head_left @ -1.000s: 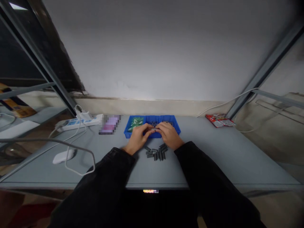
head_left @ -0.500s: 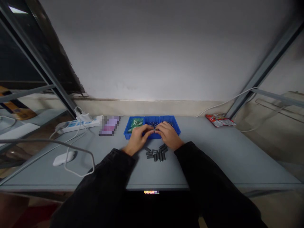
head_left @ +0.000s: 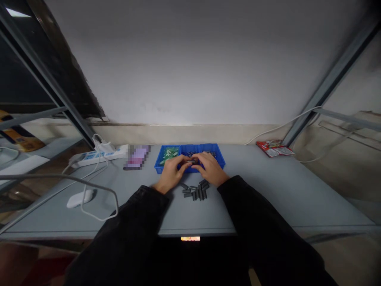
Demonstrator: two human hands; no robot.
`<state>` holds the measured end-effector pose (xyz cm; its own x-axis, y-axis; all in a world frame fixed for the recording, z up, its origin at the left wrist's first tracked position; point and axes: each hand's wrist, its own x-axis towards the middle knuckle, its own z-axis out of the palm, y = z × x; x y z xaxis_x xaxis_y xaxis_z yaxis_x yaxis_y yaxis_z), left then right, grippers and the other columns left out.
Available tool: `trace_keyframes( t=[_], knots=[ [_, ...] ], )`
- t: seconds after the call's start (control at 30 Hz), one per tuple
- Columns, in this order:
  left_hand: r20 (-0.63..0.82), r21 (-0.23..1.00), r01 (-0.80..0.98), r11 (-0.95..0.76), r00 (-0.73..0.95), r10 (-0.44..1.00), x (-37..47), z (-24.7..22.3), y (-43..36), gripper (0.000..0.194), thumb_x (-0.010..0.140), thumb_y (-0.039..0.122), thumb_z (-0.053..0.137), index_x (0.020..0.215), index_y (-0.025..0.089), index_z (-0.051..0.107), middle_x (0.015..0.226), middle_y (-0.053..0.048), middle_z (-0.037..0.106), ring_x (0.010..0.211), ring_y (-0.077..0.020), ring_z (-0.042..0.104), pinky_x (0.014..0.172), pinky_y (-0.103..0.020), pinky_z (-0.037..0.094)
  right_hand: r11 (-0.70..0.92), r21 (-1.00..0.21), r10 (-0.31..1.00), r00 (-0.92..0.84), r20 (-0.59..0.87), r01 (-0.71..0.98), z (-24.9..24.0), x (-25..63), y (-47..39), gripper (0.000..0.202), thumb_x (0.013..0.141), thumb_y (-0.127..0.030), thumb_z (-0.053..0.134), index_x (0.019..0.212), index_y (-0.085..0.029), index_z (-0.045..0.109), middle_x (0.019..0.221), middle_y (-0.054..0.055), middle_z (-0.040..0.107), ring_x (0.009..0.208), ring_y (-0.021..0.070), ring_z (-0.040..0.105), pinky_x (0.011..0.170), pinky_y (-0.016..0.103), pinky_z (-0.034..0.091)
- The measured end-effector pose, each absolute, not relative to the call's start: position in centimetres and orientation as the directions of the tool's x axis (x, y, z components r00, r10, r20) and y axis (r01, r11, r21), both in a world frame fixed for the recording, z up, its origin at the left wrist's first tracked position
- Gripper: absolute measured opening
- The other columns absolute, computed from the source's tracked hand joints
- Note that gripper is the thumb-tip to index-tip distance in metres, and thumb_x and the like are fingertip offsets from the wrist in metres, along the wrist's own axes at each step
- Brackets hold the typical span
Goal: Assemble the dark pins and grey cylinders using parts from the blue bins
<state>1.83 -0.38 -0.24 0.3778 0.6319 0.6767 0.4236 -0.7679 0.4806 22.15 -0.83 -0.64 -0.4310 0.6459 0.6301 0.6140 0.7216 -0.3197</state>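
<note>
My left hand (head_left: 172, 171) and my right hand (head_left: 210, 167) meet over the front of a blue three-part tray (head_left: 160, 170). Between their fingertips is a small dark cylindrical piece, gripped from both sides. The tray's left compartment holds green and whitish small parts (head_left: 171, 152). Small shiny metal parts lie in the middle compartment, partly hidden by my fingers, and more small parts show in the right one. On the table just in front of the tray lie several dark grey cylinders (head_left: 195, 194), loosely grouped.
A white power strip (head_left: 101, 156) with cables and a phone (head_left: 137, 157) lie left of the tray. Nearer on the left are a white mouse (head_left: 79, 198) and a looped cable. A red packet (head_left: 274, 149) rests at the back right of the grey table (head_left: 268, 190).
The fingers of both hands have parted slightly, and the dark piece between them shows more clearly. My right thumb has moved lower.
</note>
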Motion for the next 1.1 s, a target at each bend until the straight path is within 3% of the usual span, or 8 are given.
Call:
trace_keyframes(
  t=[0.2, 0.43, 0.57, 0.77, 0.93, 1.1],
  knots=[
    [0.668, 0.479, 0.415, -0.774, 0.4, 0.628, 1.89, -0.17, -0.43, 0.009, 0.096, 0.023, 0.067, 0.102, 0.018, 0.071, 0.09, -0.002, 0.076, 0.077, -0.0153, 0.069, 0.073, -0.027, 0.053, 0.741, -0.278, 0.612, -0.446, 0.653, 0.611, -0.89, 22.21, -0.56, 0.019, 0.105, -0.024, 0.046, 0.099, -0.02, 0.064, 0.096, 0.006, 0.069, 0.094, 0.0241, 0.056, 0.083, 0.038, 0.039],
    [0.671, 0.471, 0.42, -0.776, 0.4, 0.624, 1.91, -0.17, -0.48, 0.009, 0.097, 0.023, 0.065, 0.102, 0.018, 0.071, 0.089, -0.003, 0.075, 0.076, -0.0148, 0.068, 0.072, -0.027, 0.052, 0.733, -0.298, 0.622, -0.425, 0.657, 0.612, -0.86, 22.18, -0.78, 0.011, 0.1, -0.026, 0.058, 0.107, -0.019, 0.063, 0.104, 0.008, 0.069, 0.097, 0.0245, 0.057, 0.086, 0.039, 0.04],
    [0.67, 0.457, 0.423, -0.782, 0.414, 0.616, 1.91, -0.2, -0.43, 0.009, 0.096, 0.024, 0.067, 0.101, 0.018, 0.07, 0.085, -0.001, 0.073, 0.073, -0.014, 0.067, 0.07, -0.026, 0.051, 0.735, -0.259, 0.615, -0.458, 0.642, 0.626, -1.04, 22.2, -0.49, 0.012, 0.102, -0.022, 0.052, 0.1, -0.019, 0.064, 0.097, 0.007, 0.069, 0.095, 0.0246, 0.057, 0.083, 0.038, 0.04],
    [0.681, 0.473, 0.417, -0.776, 0.385, 0.623, 2.02, -0.22, -0.47, 0.006, 0.095, 0.021, 0.067, 0.1, 0.018, 0.069, 0.086, -0.001, 0.073, 0.075, -0.014, 0.068, 0.071, -0.026, 0.052, 0.73, -0.291, 0.628, -0.44, 0.642, 0.618, -0.92, 22.25, -0.72, 0.013, 0.1, -0.026, 0.059, 0.11, -0.019, 0.062, 0.105, 0.007, 0.069, 0.098, 0.0246, 0.058, 0.087, 0.039, 0.041],
    [0.663, 0.466, 0.427, -0.775, 0.412, 0.626, 1.99, -0.24, -0.48, 0.009, 0.096, 0.024, 0.066, 0.103, 0.018, 0.069, 0.088, -0.001, 0.074, 0.076, -0.0145, 0.068, 0.071, -0.026, 0.052, 0.729, -0.282, 0.635, -0.46, 0.621, 0.624, -0.83, 22.3, -0.69, 0.011, 0.102, -0.021, 0.052, 0.1, -0.02, 0.062, 0.099, 0.007, 0.069, 0.095, 0.0247, 0.058, 0.086, 0.039, 0.041],
    [0.667, 0.461, 0.438, -0.772, 0.403, 0.627, 1.9, -0.24, -0.41, 0.008, 0.097, 0.025, 0.066, 0.101, 0.018, 0.069, 0.088, -0.001, 0.073, 0.076, -0.0149, 0.067, 0.072, -0.027, 0.051, 0.746, -0.274, 0.612, -0.463, 0.641, 0.607, -0.79, 22.24, -0.74, 0.01, 0.101, -0.023, 0.054, 0.107, -0.019, 0.062, 0.105, 0.007, 0.07, 0.1, 0.0241, 0.059, 0.089, 0.039, 0.041]
  ],
)
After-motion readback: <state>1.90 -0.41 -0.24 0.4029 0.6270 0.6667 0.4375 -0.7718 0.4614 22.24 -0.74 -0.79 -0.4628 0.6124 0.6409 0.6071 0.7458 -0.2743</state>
